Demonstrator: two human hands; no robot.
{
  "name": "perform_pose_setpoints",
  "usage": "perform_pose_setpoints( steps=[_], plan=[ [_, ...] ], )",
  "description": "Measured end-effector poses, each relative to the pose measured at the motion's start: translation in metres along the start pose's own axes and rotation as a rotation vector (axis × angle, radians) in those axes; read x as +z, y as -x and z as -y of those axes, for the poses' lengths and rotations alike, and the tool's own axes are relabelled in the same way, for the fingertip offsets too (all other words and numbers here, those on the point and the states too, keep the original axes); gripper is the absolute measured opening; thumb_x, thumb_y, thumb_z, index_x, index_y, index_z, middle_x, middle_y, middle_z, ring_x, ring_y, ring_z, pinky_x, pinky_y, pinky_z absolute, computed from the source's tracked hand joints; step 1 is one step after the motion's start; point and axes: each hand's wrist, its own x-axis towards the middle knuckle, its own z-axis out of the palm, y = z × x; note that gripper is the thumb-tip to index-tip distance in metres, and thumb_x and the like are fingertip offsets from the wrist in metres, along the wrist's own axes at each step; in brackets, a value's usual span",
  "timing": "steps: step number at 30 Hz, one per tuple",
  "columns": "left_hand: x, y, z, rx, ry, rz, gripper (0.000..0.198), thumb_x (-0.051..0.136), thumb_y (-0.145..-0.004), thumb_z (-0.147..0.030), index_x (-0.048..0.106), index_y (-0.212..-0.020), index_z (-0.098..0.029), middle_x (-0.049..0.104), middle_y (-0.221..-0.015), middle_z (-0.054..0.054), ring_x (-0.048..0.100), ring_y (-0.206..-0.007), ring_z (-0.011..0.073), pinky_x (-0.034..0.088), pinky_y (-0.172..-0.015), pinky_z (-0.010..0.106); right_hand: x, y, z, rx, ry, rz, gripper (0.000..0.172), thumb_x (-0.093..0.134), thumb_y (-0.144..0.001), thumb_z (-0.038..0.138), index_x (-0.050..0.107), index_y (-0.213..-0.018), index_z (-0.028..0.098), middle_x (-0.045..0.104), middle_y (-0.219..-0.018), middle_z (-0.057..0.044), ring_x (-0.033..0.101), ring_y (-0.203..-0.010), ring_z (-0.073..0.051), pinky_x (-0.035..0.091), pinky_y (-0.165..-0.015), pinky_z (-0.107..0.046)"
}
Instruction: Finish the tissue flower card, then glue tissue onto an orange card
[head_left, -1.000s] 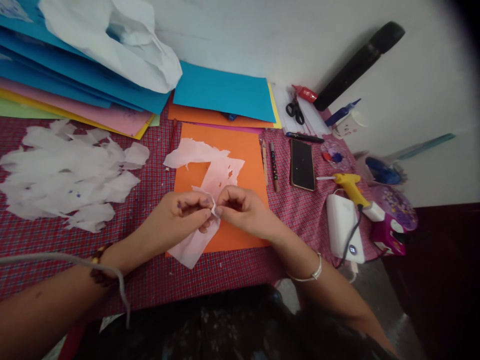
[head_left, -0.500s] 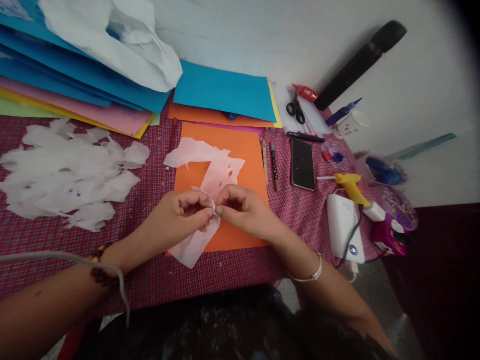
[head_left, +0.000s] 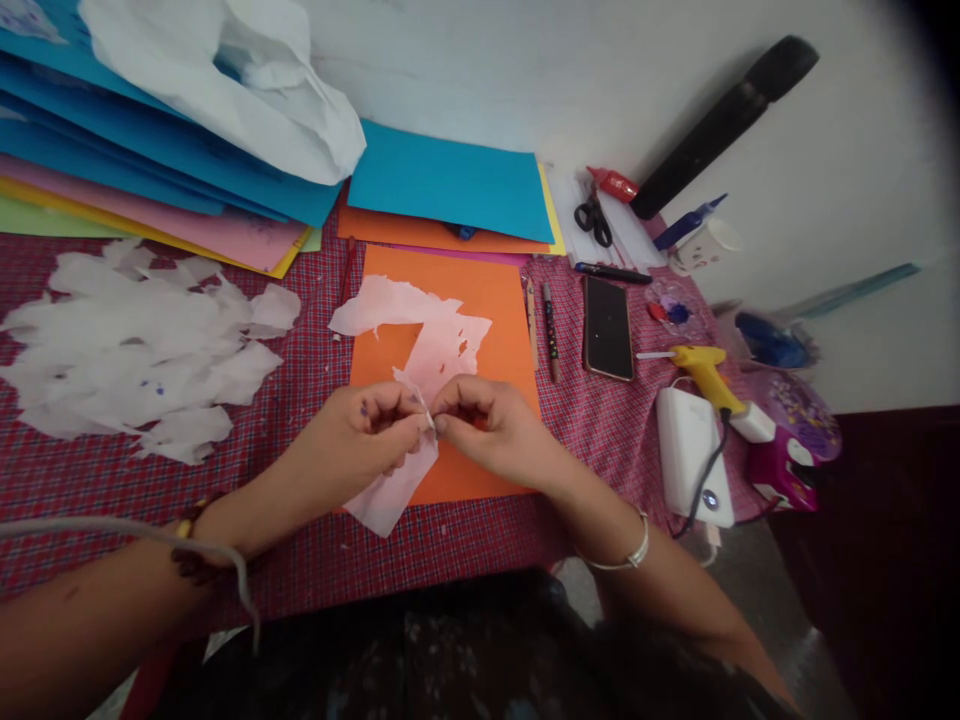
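Above an orange sheet (head_left: pixel 487 470), my left hand (head_left: pixel 367 432) pinches a thin piece of white tissue paper (head_left: pixel 394 487) between thumb and forefinger. My right hand (head_left: pixel 495 425) pinches the same piece at its upper edge, the fingertips of both hands almost touching. The paper hangs below my left fingers, past the orange sheet's near edge; part of it is hidden behind that hand. Other torn tissue paper (head_left: pixel 439 345) with ragged edges and small holes lies flat on the orange sheet beyond my hands.
Torn white tissue (head_left: pixel 135 340) is heaped at left on the checked cloth. Coloured sheets (head_left: pixel 450 185) are stacked behind. At right are a phone (head_left: pixel 608 328), a marker (head_left: pixel 551 335), scissors (head_left: pixel 592 215), a yellow glue gun (head_left: pixel 701 370) and a white power bank (head_left: pixel 690 450). A grey cable (head_left: pixel 127 524) crosses my left forearm.
My fingers have shifted only slightly, both hands still pinching the tissue paper. The strip under my left hand has drawn a little closer to it.
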Motion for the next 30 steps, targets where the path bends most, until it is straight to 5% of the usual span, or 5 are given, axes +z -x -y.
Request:
perform_pose_setpoints(
  steps=[6, 14, 23, 30],
  plan=[
    [0.0013, 0.0014, -0.0024, 0.014, -0.012, -0.019, 0.018, 0.056, -0.076, -0.031, 0.054, -0.062, -0.021, 0.048, -0.050, -0.006, 0.044, -0.047, 0.0098, 0.035, -0.046, 0.022, -0.0031, 0.0016, 0.0017, -0.027, 0.053, 0.004, 0.010, 0.060, -0.083, 0.026, 0.065, -0.082, 0.017, 0.062, -0.070, 0.001, 0.052, -0.062, -0.010, 0.042, -0.059, -0.025],
    [0.0064, 0.0015, 0.0034, 0.137, -0.242, -0.123, 0.017, 0.053, -0.076, -0.028, 0.053, -0.061, -0.020, 0.052, -0.058, -0.004, 0.046, -0.058, 0.0114, 0.037, -0.055, 0.023, 0.0039, 0.0046, -0.0009, -0.102, 0.418, -0.117, 0.008, 0.057, -0.082, 0.021, 0.061, -0.075, 0.020, 0.064, -0.069, 0.001, 0.054, -0.063, -0.011, 0.040, -0.062, -0.027],
    [0.0047, 0.0022, -0.0044, 0.071, -0.105, -0.102, 0.009, 0.053, -0.071, -0.026, 0.053, -0.064, -0.021, 0.048, -0.055, -0.006, 0.046, -0.052, 0.0108, 0.037, -0.049, 0.023, 0.0025, -0.0006, -0.0035, -0.027, 0.044, -0.061, 0.008, 0.054, -0.080, 0.023, 0.059, -0.075, 0.019, 0.062, -0.069, 0.002, 0.054, -0.063, -0.010, 0.045, -0.063, -0.025],
    [0.0032, 0.0026, -0.0034, 0.073, -0.026, -0.097, 0.006, 0.055, -0.069, -0.024, 0.056, -0.064, -0.021, 0.051, -0.058, -0.005, 0.049, -0.052, 0.0103, 0.038, -0.048, 0.023, -0.0022, 0.0043, 0.0026, -0.086, 0.108, -0.036, 0.007, 0.060, -0.082, 0.020, 0.066, -0.084, 0.017, 0.068, -0.077, -0.001, 0.057, -0.065, -0.010, 0.047, -0.063, -0.024]
  ],
)
